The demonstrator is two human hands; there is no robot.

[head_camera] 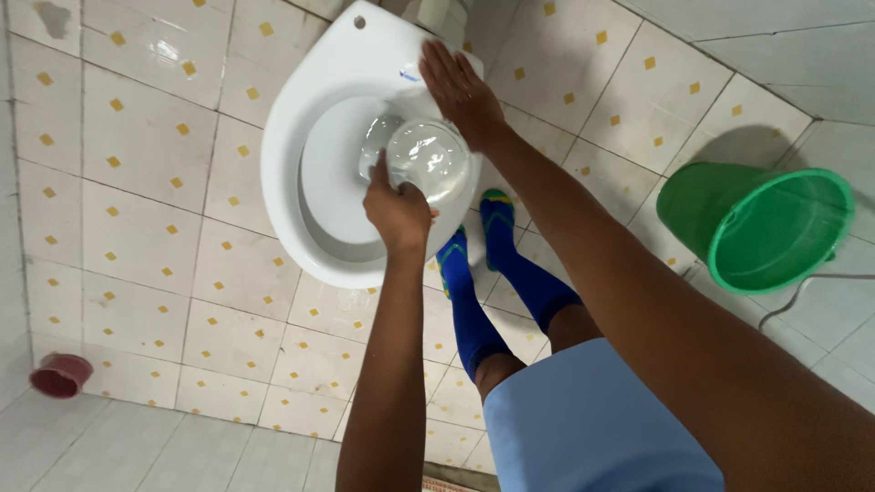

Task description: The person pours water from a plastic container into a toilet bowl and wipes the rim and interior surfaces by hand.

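Over the white ceramic toilet bowl (314,109), the left hand (397,211) is closed around the near edge of a clear, rounded plastic container (428,157), gripping it with fingers curled and thumb on the rim. That container hangs above the open bowl, tipped toward the basin, with bright reflections across its glossy surface; whether anything is inside it cannot be told. The right hand (460,89) lies flat and spread, palm down, on the back rim of the toilet bowl, just beyond the container and touching the ceramic, holding nothing. Both bare forearms reach forward from the bottom of the view.

Beneath the arms stand the person's legs in long blue socks (474,310) with green and yellow trim at the toes, the feet placed right beside the bowl's front edge on the floor. A light blue garment (592,419) covers the thighs. The floor (137,182) is laid with white tiles dotted with small yellow diamonds. Well apart to the right sits a green plastic bucket (761,228) with a thin wire handle hanging at its side. Far to the left, near a plain grey-tiled strip, rests a small dark red plastic cup (60,374).
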